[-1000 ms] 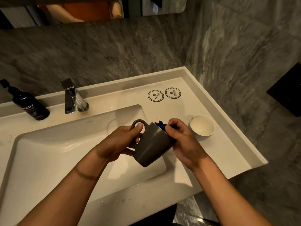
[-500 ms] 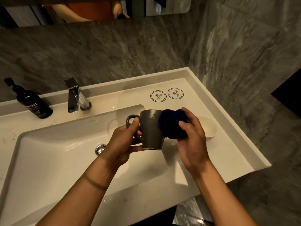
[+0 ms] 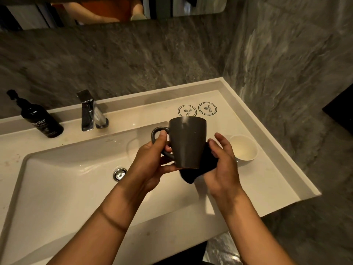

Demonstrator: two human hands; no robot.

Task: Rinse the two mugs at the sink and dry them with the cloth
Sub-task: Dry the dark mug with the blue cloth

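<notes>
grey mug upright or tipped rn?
Upright: the dark grey ceramic mug has its rim on top and base at the bottom, held by the left hand.

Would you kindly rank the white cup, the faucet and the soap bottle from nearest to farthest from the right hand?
1. White cup, just right of the right hand.
2. Faucet, back left, behind the basin.
3. Soap bottle, far left on the counter.
</notes>
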